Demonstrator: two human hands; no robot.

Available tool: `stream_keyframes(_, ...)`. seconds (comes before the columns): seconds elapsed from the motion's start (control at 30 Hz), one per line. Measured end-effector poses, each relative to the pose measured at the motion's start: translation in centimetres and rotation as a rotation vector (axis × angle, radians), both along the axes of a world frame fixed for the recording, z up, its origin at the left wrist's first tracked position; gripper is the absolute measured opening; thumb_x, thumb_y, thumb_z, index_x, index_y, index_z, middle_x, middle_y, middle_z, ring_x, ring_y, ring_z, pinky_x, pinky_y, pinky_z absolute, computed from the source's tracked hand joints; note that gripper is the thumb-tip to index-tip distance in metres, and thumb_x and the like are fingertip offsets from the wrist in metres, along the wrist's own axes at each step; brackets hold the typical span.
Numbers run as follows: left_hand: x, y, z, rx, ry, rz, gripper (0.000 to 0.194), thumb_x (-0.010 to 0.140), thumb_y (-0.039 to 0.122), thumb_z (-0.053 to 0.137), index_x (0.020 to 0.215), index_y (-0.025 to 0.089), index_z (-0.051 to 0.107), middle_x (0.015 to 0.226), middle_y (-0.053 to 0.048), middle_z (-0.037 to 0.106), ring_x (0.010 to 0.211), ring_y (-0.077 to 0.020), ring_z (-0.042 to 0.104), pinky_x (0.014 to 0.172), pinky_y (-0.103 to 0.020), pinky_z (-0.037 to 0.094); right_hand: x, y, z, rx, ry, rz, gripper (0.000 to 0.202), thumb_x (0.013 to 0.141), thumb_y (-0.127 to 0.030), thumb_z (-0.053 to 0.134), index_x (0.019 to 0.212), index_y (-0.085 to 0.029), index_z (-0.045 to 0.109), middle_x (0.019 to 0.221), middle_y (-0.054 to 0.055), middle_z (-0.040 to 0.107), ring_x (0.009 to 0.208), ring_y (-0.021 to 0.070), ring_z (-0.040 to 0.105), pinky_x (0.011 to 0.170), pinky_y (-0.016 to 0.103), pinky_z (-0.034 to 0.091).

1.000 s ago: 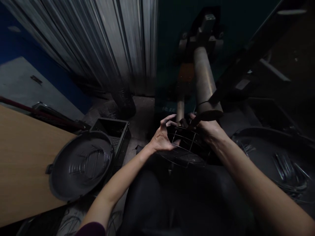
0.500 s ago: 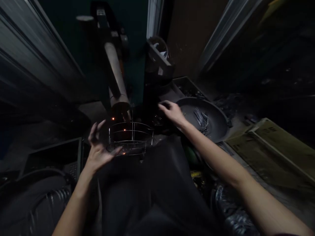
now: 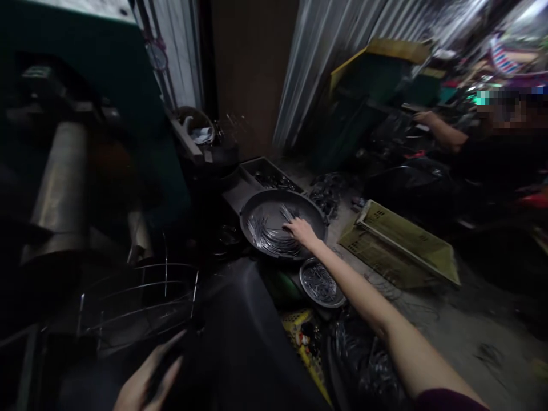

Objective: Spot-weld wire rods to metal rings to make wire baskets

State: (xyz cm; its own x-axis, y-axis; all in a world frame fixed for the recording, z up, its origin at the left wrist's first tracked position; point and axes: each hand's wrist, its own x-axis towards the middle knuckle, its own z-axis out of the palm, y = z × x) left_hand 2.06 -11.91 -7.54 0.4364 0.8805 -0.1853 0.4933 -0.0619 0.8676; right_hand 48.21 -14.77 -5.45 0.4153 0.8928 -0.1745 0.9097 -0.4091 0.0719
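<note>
My right hand [image 3: 303, 233] reaches into a wide, dark round pan [image 3: 319, 214]. Its fingers are drawn together at the bent metal wires [image 3: 274, 242] lying there; how many wires they pinch is too small to tell. Low in the view, my left hand [image 3: 149, 374] is blurred, with thumb and fingers apart and nothing visible between them. Just beyond it stands a round wire frame [image 3: 139, 285] of thin, shiny rods. A thick pale cylinder [image 3: 62, 177] of a dark green machine [image 3: 128, 74] juts out above the frame.
Behind the pan is a tray [image 3: 257, 165] of small metal parts. A smaller bowl [image 3: 321, 282] of metal pieces sits nearer me, beside a yellow perforated basket [image 3: 302, 337]. Rightward lies a yellowish crate [image 3: 406, 245]. Another person's arm [image 3: 445, 131] shows at far right.
The view has swung right. My right hand has moved from beside the pan to the wires inside it. My left hand has dropped lower, nearer to me, away from the wire frame's side.
</note>
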Motion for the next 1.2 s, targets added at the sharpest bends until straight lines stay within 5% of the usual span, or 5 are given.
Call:
stream_keyframes(0.2,13.0,0.5,5.4,0.360,-0.282,-0.285,0.055,0.085,0.043,0.050,0.136,0.024,0.045,0.143,-0.008,0.045,0.134,-0.0277,0.040,0.111,-0.049,0.031,-4.3,-0.1,11.5,0.339,0.089,0.527,0.025,0.092,-0.034,0.049,0.102,-0.024,0.069,0.090,0.008,0.058,0.092,0.0232,0.047,0.084,0.038,0.034)
stream_keyframes(0.37,13.1,-2.5,8.9,-0.002,-0.397,-0.083,0.044,0.086,0.056,0.043,0.104,0.022,0.064,0.088,-0.006,0.068,0.080,-0.0192,0.065,0.070,-0.029,0.054,-9.6,0.7,17.0,0.681,0.490,0.802,0.025,0.093,-0.037,0.049,0.092,-0.022,0.069,0.077,0.002,0.053,0.077,0.0166,0.049,0.080,0.033,0.040)
stream_keyframes(0.57,10.2,-2.9,9.5,-0.118,-0.494,0.194,0.041,0.081,0.060,0.051,0.087,0.020,0.058,0.052,0.006,0.039,0.046,-0.0078,0.037,0.046,-0.017,0.034,-16.0,0.9,12.9,1.149,0.584,0.317,0.022,0.092,-0.033,0.049,0.101,-0.024,0.068,0.101,0.008,0.059,0.101,0.0228,0.052,0.093,0.041,0.040)
stream_keyframes(0.8,7.3,-1.6,6.8,-0.019,-0.298,-0.051,0.038,0.091,0.048,0.039,0.093,0.018,0.063,0.072,-0.002,0.060,0.066,-0.0138,0.057,0.064,-0.024,0.048,-23.8,-0.1,5.9,0.725,1.323,0.089,0.023,0.084,-0.042,0.056,0.079,-0.020,0.061,0.073,0.001,0.063,0.067,0.0154,0.059,0.062,0.028,0.047)
stream_keyframes(1.2,-4.5,10.1,3.6,0.590,0.021,-0.067,0.105,0.061,0.033,0.075,0.145,0.020,0.015,0.139,-0.018,0.038,0.129,-0.0359,0.035,0.106,-0.055,0.027,-25.8,13.2,5.3,0.620,1.700,-0.134,0.046,0.056,-0.041,0.073,0.088,-0.017,0.051,0.056,-0.007,0.051,0.043,0.0054,0.042,0.036,0.016,0.029)
